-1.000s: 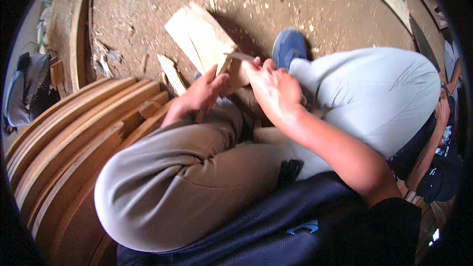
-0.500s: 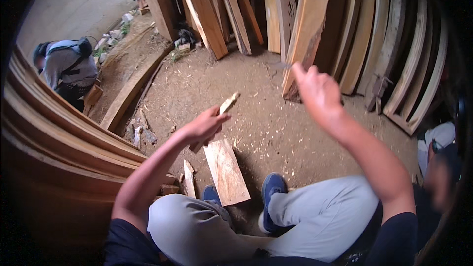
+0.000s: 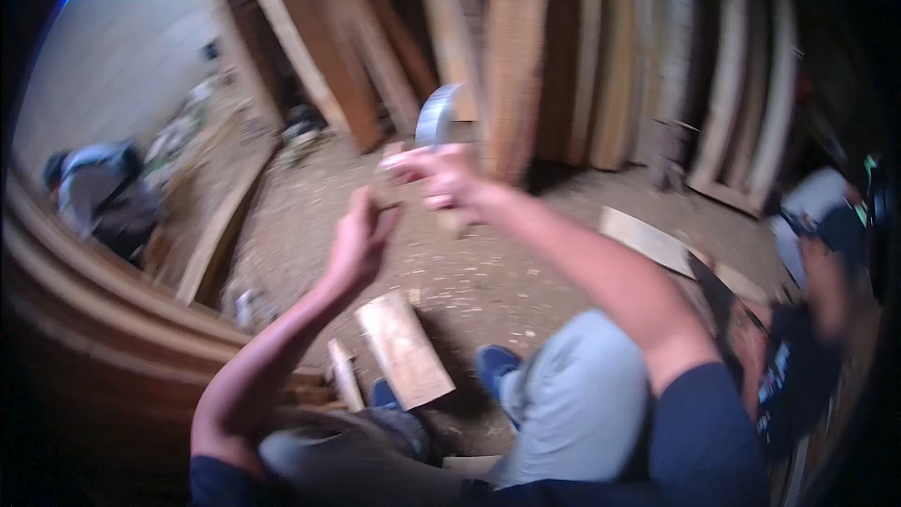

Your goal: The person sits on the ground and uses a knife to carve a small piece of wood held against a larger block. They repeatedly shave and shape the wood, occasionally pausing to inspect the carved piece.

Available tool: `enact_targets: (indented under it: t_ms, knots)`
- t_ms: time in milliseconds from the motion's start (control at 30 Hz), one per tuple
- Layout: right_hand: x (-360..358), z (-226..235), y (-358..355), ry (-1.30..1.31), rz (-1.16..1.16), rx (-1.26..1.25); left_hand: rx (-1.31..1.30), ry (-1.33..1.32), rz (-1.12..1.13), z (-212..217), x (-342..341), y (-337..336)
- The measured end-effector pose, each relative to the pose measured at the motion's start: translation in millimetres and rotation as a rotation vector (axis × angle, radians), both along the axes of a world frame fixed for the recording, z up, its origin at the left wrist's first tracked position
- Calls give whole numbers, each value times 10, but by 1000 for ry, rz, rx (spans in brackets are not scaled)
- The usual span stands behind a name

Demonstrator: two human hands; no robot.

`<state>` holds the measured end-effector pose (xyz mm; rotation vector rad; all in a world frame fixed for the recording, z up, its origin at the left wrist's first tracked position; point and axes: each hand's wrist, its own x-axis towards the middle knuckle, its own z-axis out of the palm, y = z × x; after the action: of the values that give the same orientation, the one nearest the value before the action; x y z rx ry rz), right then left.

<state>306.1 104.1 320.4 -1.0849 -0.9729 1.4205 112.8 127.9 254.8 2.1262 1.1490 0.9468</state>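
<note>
My right hand [image 3: 443,176] is closed around the handle of a blade tool with a broad, curved grey blade [image 3: 435,115] rising above the fist. The end of its pale handle shows below the fingers. Lower and to the left, my left hand [image 3: 355,242] is closed on a short wooden stick [image 3: 386,213], mostly hidden and smeared by motion. The hands are close together, with the right slightly farther away. Beneath them, near my feet, stands a squared wood block [image 3: 404,347]; a narrow wood offcut [image 3: 344,374] lies to its left.
Tall planks [image 3: 516,66] lean along the back, and stacked boards [image 3: 113,291] curve along the left. Wood chips litter the dirt floor [image 3: 375,263]. A person [image 3: 99,192] bends over at far left. Another person [image 3: 812,319] sits close on the right, beside a pale board [image 3: 648,239].
My right hand has swung left and down, bringing the blade close to my left hand. My left hand has turned upward and shifted slightly left. The whole view has turned to the right.
</note>
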Motion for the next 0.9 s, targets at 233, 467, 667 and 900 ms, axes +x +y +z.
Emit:
enact_targets:
  t_ms: [233,467,667,900]
  knots:
    - [-289,-458,403,-28,-41,90,-321,-419,-81,-351,-141,139]
    - [-68,-540,283,-68,-9,-35,-445,-258,-81,-328,-33,-8]
    - [-189,-575,291,-113,-20,-91,-269,-193,-141,-671,-296,271]
    - [-16,-1280,245,-525,-23,-287,-760,29,43,-970,-407,-170]
